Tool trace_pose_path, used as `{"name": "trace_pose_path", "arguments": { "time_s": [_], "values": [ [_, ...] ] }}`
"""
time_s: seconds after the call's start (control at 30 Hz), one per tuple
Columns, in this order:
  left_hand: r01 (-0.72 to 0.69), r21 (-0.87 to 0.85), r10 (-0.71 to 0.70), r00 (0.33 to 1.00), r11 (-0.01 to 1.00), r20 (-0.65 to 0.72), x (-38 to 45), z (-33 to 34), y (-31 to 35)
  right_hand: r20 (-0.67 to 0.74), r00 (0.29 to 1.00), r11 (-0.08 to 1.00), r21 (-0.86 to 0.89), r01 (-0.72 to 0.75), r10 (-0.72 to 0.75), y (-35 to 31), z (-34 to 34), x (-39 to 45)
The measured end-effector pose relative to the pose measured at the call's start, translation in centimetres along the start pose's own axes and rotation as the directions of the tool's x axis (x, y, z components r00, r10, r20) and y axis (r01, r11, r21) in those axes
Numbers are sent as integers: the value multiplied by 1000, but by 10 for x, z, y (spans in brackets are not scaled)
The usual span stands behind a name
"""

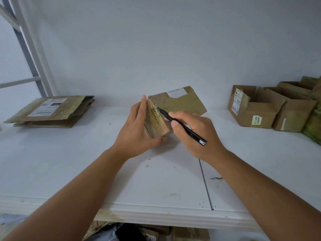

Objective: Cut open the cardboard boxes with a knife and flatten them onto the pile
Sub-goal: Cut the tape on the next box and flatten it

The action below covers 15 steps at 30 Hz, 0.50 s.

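Centrally, the left hand grips a small cardboard box raised off the white shelf, fingers straight up its near end, thumb curled beneath. Right beside it, the right hand pinches a slim black knife, tip touching the box's taped end. Flattened cardboard pile lies far left of the hands; opened boxes far right

L hand holds box; R hand w/ knife at its end.
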State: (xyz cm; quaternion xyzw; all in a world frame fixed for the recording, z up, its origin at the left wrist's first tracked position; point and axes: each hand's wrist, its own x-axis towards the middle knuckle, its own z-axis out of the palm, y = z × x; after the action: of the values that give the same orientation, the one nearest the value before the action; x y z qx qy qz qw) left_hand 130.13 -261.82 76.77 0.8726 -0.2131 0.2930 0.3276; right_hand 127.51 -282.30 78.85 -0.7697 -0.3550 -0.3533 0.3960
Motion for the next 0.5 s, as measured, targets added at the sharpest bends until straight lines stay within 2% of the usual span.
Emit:
{"name": "trace_pose_path", "arguments": {
  "time_s": [0.3, 0.5],
  "values": [
    [127, -156, -136, 990, 980, -48, 2, 0, -5, 57, 997, 998, -33, 56, -55, 1, -1, 0],
    [121, -174, -129, 991, 977, -37, 2, 1, -11, 77, 997, 997, -73, 36, -31, -1, -1, -1]
  ]
}}
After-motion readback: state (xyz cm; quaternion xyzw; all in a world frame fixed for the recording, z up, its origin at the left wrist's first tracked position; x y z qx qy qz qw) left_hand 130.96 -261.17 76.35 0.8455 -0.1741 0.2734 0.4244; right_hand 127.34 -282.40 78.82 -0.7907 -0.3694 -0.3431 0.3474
